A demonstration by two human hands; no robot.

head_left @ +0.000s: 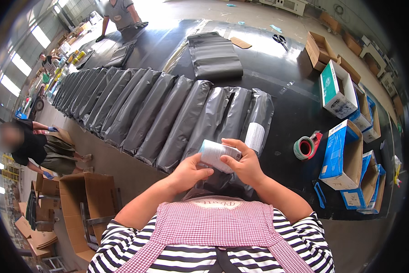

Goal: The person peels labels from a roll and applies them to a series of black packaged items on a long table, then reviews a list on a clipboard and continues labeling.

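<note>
A curled bundle of white labels point(217, 154), pale blue at one end, is held over the near side of the black table point(282, 123), and every hour here is read from it, with twelve pointing away from the person. The right hand point(245, 163) grips it from 3 o'clock, index finger bent over the upper edge and thumb pressed on the near face. The left hand point(186, 175) is half-curled at its 8 o'clock end, close against it; the fingertips are hidden, so I cannot tell whether they grip too. A row of dark grey plastic-wrapped parcels point(161, 116) lies side by side, running from 10 o'clock round to 1; the end parcel bears a white label point(255, 136) at 2. Beyond the row at 12 lies a fanned stack of flat grey mailing bags point(217, 59), with black-handled scissors point(280, 41) at 1. A red tape dispenser point(314, 142) sits at 3, near blue cardboard boxes point(334, 159); a green-and-white box point(339, 91) stands at 2 and a blue utility knife point(319, 194) lies at 4. One co-worker point(120, 13) leans gloved hands on the table at 11; another person point(31, 145), in blue gloves, is bent forward at 9, above a large open carton point(88, 200) at 8.
</note>
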